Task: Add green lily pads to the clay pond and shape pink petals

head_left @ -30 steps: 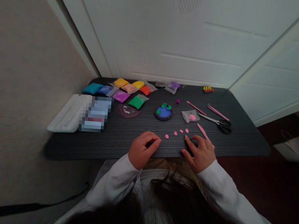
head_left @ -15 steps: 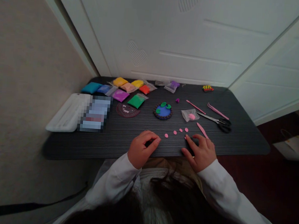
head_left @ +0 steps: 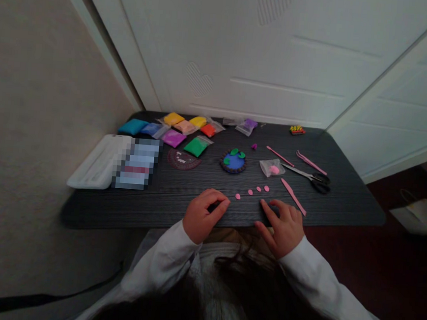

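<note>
My left hand (head_left: 203, 215) rests at the front of the table with its fingers curled in and thumb against forefinger. Whatever may be between those fingertips is hidden. My right hand (head_left: 283, 228) has its fingers apart, and its forefinger tip touches the tabletop. Whether a bit of pink clay lies under that tip, I cannot tell. Between and just beyond my hands, several small flat pink clay ovals lie in a loose row, the leftmost oval (head_left: 237, 196) close to my left fingertips. A pink clay knife (head_left: 294, 197) lies beside my right hand.
Behind the ovals sits a blue clay pond (head_left: 233, 161) with a brown rim and green leaves. Nearby are a bag with pink clay (head_left: 272, 168), scissors (head_left: 310, 176) and pink tweezers (head_left: 311, 163). Bags of coloured clay (head_left: 198, 146) and a white case (head_left: 100, 162) lie left.
My right hand has slid slightly back toward me and left, uncovering the handle end of the pink knife. My left hand has stayed in place.
</note>
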Demonstrator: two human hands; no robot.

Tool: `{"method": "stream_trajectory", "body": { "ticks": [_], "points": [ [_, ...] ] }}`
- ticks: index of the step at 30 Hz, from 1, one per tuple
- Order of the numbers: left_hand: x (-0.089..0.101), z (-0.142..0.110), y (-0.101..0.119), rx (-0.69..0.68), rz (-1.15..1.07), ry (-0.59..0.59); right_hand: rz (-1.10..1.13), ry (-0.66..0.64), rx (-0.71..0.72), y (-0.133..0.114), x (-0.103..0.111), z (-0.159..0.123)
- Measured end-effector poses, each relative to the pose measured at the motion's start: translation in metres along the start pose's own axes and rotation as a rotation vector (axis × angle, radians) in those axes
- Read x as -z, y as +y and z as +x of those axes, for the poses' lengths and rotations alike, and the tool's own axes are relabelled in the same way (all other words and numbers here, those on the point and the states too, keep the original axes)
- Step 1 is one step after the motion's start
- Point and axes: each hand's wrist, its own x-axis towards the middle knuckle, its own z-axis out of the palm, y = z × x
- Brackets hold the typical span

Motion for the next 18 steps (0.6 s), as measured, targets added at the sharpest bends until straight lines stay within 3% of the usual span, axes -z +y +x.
{"method": "stream_trajectory", "body": {
  "ticks": [10, 18],
  "points": [
    [0.0, 0.001, 0.001, 0.001, -0.015, 0.004, 0.131, 0.087, -0.018, 0.033, -0.006, 0.008],
    [0.0, 0.001, 0.001, -0.005, -0.016, 0.015, 0.231, 0.138, -0.03, 0.028, -0.013, 0.025]
  ]
}}
